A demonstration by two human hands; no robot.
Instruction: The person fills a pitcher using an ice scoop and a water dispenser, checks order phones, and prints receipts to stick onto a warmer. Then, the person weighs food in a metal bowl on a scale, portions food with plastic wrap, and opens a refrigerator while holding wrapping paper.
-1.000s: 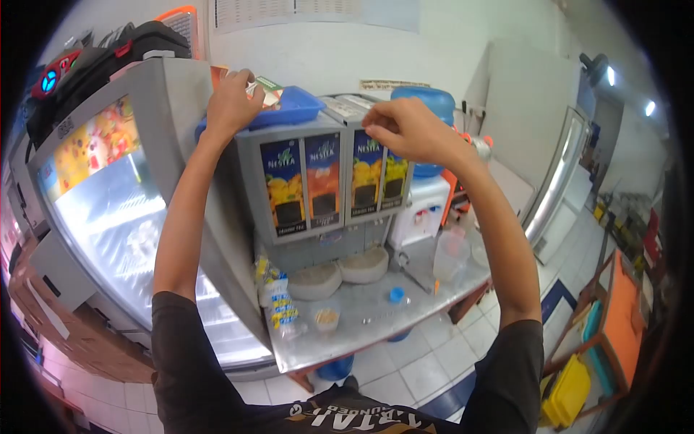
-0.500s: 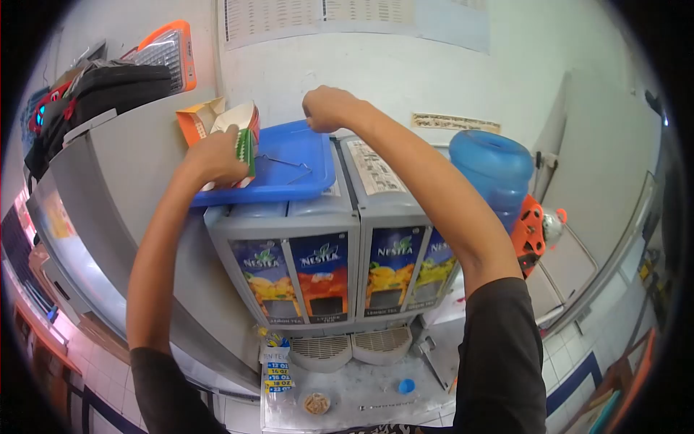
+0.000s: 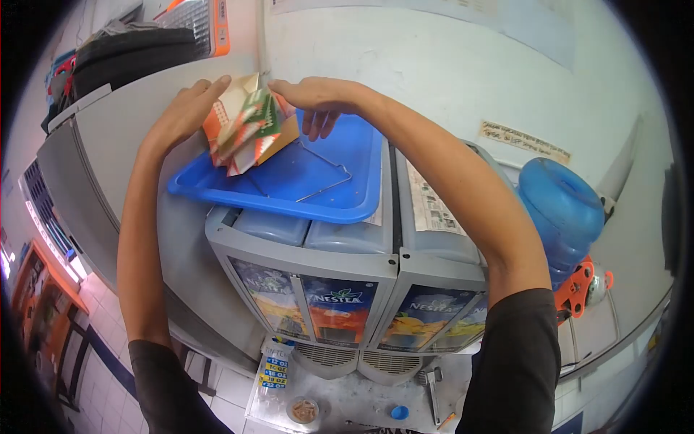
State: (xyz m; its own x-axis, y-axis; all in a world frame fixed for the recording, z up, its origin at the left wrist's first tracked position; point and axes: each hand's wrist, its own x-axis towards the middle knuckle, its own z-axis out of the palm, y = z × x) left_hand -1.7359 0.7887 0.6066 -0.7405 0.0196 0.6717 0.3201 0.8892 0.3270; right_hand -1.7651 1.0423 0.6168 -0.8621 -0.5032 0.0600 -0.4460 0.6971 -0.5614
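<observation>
Several printed paper food boxes (image 3: 246, 137), orange, white and green, lie in a tilted, slightly blurred pile at the left end of a blue plastic tray (image 3: 347, 206). At the pile's left side is my left hand (image 3: 186, 112), thumb stretched out; some of its fingers are hidden. My right hand (image 3: 318, 105) hangs over the tray's back edge, right of the boxes, with thumb out and fingers apart. Whether either hand touches the boxes, I cannot tell. A bent wire piece (image 3: 325, 184) lies in the tray.
Under the tray stand drink dispensers (image 3: 340, 296) with tea labels. A grey cabinet (image 3: 116, 152) rises on the left, bearing a black bag (image 3: 130, 72). To the right is a blue water jug (image 3: 560, 206). Below, a metal counter (image 3: 340, 405) holds a small blue cap (image 3: 399, 412).
My left hand has shifted from gripping the boxes to their left side. My right hand has opened from a closed shape. The view has moved closer and turned.
</observation>
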